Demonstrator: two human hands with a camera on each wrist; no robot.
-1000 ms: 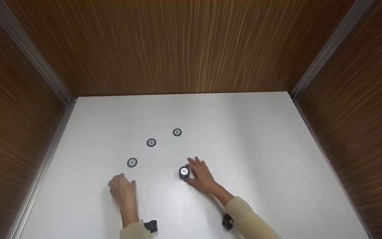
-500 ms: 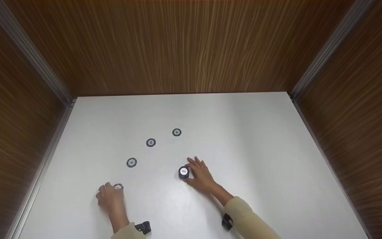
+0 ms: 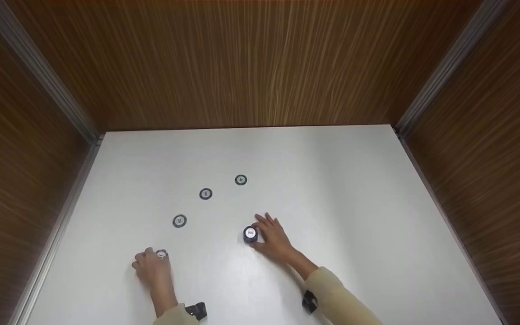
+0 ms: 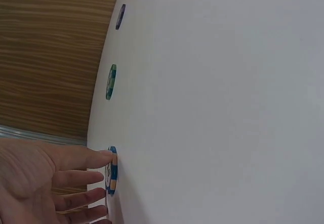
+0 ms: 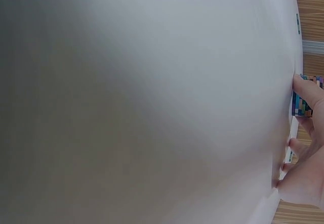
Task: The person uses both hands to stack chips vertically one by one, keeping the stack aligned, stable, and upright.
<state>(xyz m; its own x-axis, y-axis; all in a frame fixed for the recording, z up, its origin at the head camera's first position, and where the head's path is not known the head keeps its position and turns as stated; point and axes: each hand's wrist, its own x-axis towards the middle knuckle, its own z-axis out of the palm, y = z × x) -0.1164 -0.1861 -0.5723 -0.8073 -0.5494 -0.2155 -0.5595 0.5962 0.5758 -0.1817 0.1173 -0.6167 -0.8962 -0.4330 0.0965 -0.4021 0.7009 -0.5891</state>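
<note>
My left hand (image 3: 153, 270) is low on the left of the white table, with thumb and fingertips at the edges of a poker chip (image 3: 162, 254). In the left wrist view the thumb touches this blue and orange chip (image 4: 114, 176), which lies flat on the table. Near the middle, a stack of poker chips (image 3: 250, 234) stands upright, its top chip dark-rimmed with a white centre. My right hand (image 3: 276, 242) grips the stack between thumb and index finger, the other fingers spread behind. The right wrist view shows the multicoloured stack edges (image 5: 302, 107) partly hidden by the thumb.
Three single chips lie spaced along a diagonal: a green one (image 3: 179, 220), a purple one (image 3: 206, 193) and a third (image 3: 241, 179) farthest back. A wood-patterned panel (image 3: 251, 67) closes off the table's far side, with similar panels left and right.
My left hand has drawn back toward the lower left, and a chip now shows at its fingertips. Over the last half second it shifted slightly right. The right hand and stack stay put.
</note>
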